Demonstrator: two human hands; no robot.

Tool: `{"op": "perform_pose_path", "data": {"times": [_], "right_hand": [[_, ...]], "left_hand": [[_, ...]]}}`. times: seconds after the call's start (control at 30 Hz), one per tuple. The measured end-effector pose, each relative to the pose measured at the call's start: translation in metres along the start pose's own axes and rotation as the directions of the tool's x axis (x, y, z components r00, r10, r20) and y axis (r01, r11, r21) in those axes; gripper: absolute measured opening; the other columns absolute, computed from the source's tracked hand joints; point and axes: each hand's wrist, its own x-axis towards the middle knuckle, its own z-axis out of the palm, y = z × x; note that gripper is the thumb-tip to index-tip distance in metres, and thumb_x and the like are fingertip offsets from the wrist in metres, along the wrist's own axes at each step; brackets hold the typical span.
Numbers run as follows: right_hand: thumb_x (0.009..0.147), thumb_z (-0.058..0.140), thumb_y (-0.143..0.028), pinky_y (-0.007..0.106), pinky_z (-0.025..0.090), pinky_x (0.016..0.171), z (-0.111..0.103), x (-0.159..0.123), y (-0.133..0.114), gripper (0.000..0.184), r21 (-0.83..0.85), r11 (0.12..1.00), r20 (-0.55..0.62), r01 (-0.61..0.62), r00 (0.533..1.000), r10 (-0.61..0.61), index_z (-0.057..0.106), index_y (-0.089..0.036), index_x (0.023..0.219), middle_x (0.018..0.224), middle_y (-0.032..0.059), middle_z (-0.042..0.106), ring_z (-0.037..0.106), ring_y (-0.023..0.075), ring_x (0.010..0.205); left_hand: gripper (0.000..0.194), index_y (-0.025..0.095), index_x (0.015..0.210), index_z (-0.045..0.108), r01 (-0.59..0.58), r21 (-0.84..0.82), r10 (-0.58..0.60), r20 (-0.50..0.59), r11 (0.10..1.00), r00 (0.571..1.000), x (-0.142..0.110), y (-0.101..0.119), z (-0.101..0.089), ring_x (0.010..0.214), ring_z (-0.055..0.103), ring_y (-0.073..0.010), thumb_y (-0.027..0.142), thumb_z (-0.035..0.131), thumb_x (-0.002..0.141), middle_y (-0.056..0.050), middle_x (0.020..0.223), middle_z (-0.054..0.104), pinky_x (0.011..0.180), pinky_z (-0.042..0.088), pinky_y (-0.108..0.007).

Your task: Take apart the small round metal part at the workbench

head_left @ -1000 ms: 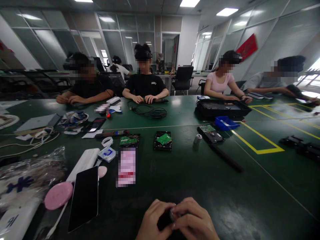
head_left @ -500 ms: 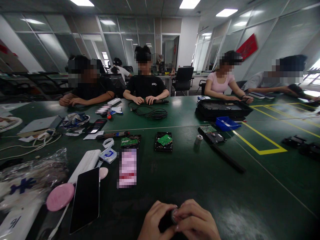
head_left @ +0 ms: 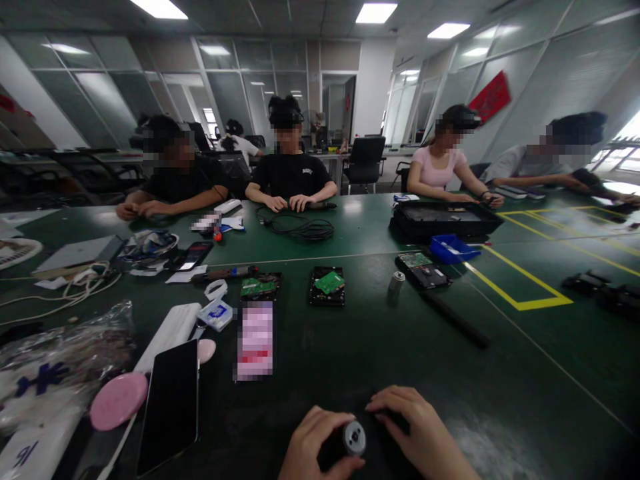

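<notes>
In the head view, at the bottom centre, my left hand [head_left: 316, 445] pinches a small cylindrical motor [head_left: 355, 438] between thumb and fingers. The motor's round grey end faces me, with a dark centre and small holes around it. Just to its right, my right hand [head_left: 419, 427] is apart from the motor, its fingers bent and spread with nothing in them. Another silvery metal cylinder [head_left: 397, 281] stands upright farther back on the green table [head_left: 310, 360].
Hard drives with green boards [head_left: 327, 285] lie beyond my hands. To the left are a black phone [head_left: 169, 407], a pink round lid [head_left: 119, 401], a white power strip [head_left: 167, 337] and a plastic bag [head_left: 65, 347]. A blue tray [head_left: 453, 249] sits back right. Several people sit opposite.
My right hand has come off the motor and moved right, its fingers opening. The motor, still in my left hand, now shows its end face.
</notes>
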Motion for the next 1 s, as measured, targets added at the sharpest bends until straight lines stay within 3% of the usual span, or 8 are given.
{"op": "perform_pose_path", "data": {"times": [0.37,0.7,1.0], "right_hand": [[0.077,0.058,-0.006,0.031,0.045,0.076,-0.008,0.001,-0.005,0.029,-0.098,0.995,0.083,-0.006,0.996,0.014,0.068,-0.03,0.09,0.086,-0.0032,0.07,0.065,0.0176,0.082],[0.081,0.054,-0.007,0.029,0.047,0.071,-0.005,-0.001,-0.011,0.025,-0.141,0.99,-0.023,-0.008,1.0,0.004,0.069,-0.026,0.085,0.082,0.0004,0.069,0.065,0.0178,0.076],[0.082,0.049,-0.006,0.025,0.053,0.07,0.004,-0.005,-0.016,0.031,-0.021,1.0,-0.085,0.007,0.996,-0.009,0.068,-0.024,0.098,0.087,0.003,0.069,0.067,0.0167,0.077]], "left_hand": [[0.043,0.022,0.111,0.063,-0.002,-0.013,0.003,0.008,1.0,1.0,0.0,-0.003,0.0,0.086,0.064,-0.0207,0.031,0.076,0.071,-0.005,0.096,0.07,0.079,0.054,-0.031],[0.039,0.023,0.109,0.064,0.059,-0.048,-0.059,-0.001,0.997,0.998,-0.001,0.008,-0.003,0.089,0.062,-0.0203,0.026,0.075,0.073,-0.005,0.099,0.069,0.079,0.053,-0.03],[0.037,0.024,0.108,0.065,0.105,-0.102,-0.108,-0.02,0.989,0.994,-0.001,0.012,-0.002,0.09,0.062,-0.0204,0.026,0.075,0.073,-0.004,0.1,0.068,0.081,0.052,-0.032]]}}
